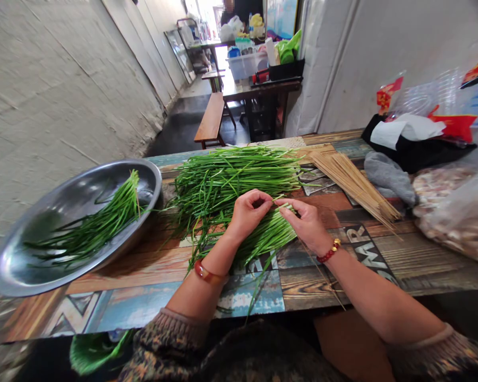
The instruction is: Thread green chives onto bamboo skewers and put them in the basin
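Note:
My left hand [249, 213] is closed, thumb and forefinger pinching the pale end of a garlic chive stalk. Fingertips of my right hand [307, 223] meet it from the other side, also pinched on the stalk ends. A thin bamboo skewer [322, 271] slants down from beneath my right hand; whether the fingers grip it is hidden. Under both hands lies a small bunch of garlic chives [267, 239], pale ends to the right. Behind it spreads a larger pile of garlic chives [235, 178]. Many loose bamboo skewers [352, 185] lie to the right.
On the left, a steel basin [151, 183] holds a bunch of skewered chives [103, 225]. Plastic bags with pale contents [454, 207] and a grey crumpled bag [388, 175] crowd the right of the patterned table [143, 297]. Beyond stand a bench [210, 119] and another table.

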The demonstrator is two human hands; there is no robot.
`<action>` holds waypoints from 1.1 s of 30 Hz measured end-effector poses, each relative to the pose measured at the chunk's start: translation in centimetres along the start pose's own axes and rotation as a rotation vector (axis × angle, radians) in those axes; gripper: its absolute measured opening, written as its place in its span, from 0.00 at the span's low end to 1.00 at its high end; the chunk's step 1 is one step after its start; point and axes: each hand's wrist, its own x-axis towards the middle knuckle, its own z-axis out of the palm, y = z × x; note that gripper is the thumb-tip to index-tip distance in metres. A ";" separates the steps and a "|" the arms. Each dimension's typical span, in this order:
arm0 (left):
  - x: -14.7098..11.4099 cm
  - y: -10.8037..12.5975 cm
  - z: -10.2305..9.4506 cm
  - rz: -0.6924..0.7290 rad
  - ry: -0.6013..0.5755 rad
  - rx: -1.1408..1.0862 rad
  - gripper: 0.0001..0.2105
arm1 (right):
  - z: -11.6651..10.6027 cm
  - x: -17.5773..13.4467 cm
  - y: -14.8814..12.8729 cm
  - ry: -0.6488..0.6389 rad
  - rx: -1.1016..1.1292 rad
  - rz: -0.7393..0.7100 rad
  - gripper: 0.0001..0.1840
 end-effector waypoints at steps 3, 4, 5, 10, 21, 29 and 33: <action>0.0 0.0 -0.1 0.051 -0.005 0.060 0.04 | 0.0 0.0 0.0 -0.007 0.000 0.003 0.13; 0.1 0.0 -0.2 0.062 -0.008 0.074 0.04 | 0.0 0.0 0.0 -0.008 -0.001 0.003 0.13; 0.1 0.0 -0.2 0.071 -0.013 0.084 0.04 | 0.0 0.0 -0.1 -0.008 -0.003 0.003 0.13; 0.0 0.1 -0.3 0.089 -0.025 0.091 0.05 | 0.0 0.0 0.0 -0.009 -0.009 0.000 0.13; 0.0 0.2 -0.5 0.071 -0.045 0.061 0.05 | 0.0 0.0 -0.2 -0.007 -0.056 0.005 0.14; 0.0 0.4 -0.6 0.048 -0.092 0.063 0.06 | -0.1 0.0 -0.4 -0.009 -0.066 0.010 0.12; 0.0 0.4 -0.6 0.049 -0.117 0.061 0.05 | 0.1 0.0 0.0 -0.002 -0.014 0.013 0.11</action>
